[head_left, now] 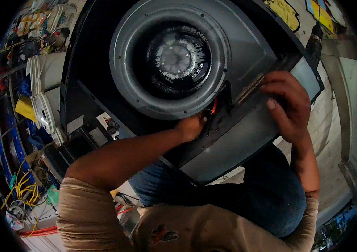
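Note:
A large dark grey metal fan housing (250, 46) lies across my lap, with a round inlet ring (121, 54) and a fan hub (174, 59) deep inside it. My left hand (192, 128) is closed just below the ring's lower rim, its fingertips partly hidden. Beside those fingers are a small red piece (214, 106) and a dark bracket-like part (224, 98); what the hand grips cannot be made out. At the housing's near right side, my right hand (287, 103) rests with loosely bent fingers on the panel edge (252, 90), the thumb held apart.
White buckets (46, 109) stand at the left, beside blue shelving with mixed parts. Yellow cable (27, 185) lies coiled lower left. A dark power tool (314, 44) lies beyond the housing's right corner. A yellow cloth-like item (283, 14) is at the far right.

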A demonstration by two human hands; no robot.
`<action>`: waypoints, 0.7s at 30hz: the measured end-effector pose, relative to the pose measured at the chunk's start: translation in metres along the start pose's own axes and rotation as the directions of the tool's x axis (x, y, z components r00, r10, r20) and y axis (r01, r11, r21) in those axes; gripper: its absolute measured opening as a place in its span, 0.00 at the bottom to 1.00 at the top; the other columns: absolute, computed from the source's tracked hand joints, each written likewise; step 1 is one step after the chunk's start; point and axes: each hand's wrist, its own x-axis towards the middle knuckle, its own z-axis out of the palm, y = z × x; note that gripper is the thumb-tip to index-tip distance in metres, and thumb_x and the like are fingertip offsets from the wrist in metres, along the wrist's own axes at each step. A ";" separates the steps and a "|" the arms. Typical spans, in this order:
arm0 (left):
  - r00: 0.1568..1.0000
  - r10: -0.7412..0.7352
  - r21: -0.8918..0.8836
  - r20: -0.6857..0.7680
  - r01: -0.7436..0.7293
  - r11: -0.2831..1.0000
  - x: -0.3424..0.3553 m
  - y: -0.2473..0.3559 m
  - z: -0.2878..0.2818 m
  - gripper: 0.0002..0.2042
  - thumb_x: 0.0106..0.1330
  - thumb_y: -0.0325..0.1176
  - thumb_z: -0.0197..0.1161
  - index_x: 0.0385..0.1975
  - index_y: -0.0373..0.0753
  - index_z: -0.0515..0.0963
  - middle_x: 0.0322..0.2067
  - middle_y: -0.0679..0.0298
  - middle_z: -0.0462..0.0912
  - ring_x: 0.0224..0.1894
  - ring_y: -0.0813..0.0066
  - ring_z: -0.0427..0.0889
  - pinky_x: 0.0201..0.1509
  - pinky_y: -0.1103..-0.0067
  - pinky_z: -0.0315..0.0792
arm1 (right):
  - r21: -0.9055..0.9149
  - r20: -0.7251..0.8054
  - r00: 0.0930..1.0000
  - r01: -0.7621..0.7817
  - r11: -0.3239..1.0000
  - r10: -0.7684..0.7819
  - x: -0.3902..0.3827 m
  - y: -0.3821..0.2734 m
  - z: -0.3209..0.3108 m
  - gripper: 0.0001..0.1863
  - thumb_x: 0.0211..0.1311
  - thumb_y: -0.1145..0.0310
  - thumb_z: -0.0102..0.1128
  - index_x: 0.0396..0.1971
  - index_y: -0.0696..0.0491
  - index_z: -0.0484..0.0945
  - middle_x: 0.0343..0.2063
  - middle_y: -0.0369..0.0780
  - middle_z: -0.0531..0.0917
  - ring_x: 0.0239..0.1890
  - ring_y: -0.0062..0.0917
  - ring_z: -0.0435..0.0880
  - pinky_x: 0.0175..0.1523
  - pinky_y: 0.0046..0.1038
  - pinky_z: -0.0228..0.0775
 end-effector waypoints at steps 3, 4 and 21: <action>0.994 0.095 0.094 -0.046 -0.090 0.992 -0.012 0.000 -0.009 0.20 0.62 0.33 0.50 0.53 0.34 0.63 0.47 0.42 0.70 0.53 0.47 0.68 0.56 0.63 0.62 | 0.000 0.002 1.000 -0.004 1.000 0.004 0.001 -0.001 0.000 0.09 0.46 0.72 0.58 0.30 0.57 0.77 0.35 0.44 0.77 0.39 0.33 0.78 0.45 0.28 0.68; 0.998 0.061 0.093 -0.018 -0.059 0.994 -0.014 0.003 -0.013 0.20 0.61 0.33 0.51 0.53 0.34 0.63 0.47 0.41 0.70 0.52 0.46 0.69 0.56 0.63 0.63 | -0.005 0.001 1.000 -0.003 1.000 0.003 0.001 -0.001 0.000 0.09 0.46 0.72 0.58 0.30 0.57 0.77 0.35 0.44 0.77 0.39 0.33 0.78 0.45 0.28 0.68; 0.995 -0.060 0.127 -0.085 0.070 0.989 0.014 -0.032 0.038 0.14 0.58 0.30 0.52 0.43 0.35 0.71 0.40 0.44 0.75 0.43 0.48 0.75 0.47 0.64 0.70 | -0.074 -0.046 0.998 0.043 0.996 -0.046 -0.008 0.006 -0.006 0.10 0.44 0.71 0.61 0.30 0.54 0.77 0.36 0.42 0.78 0.39 0.34 0.78 0.44 0.30 0.70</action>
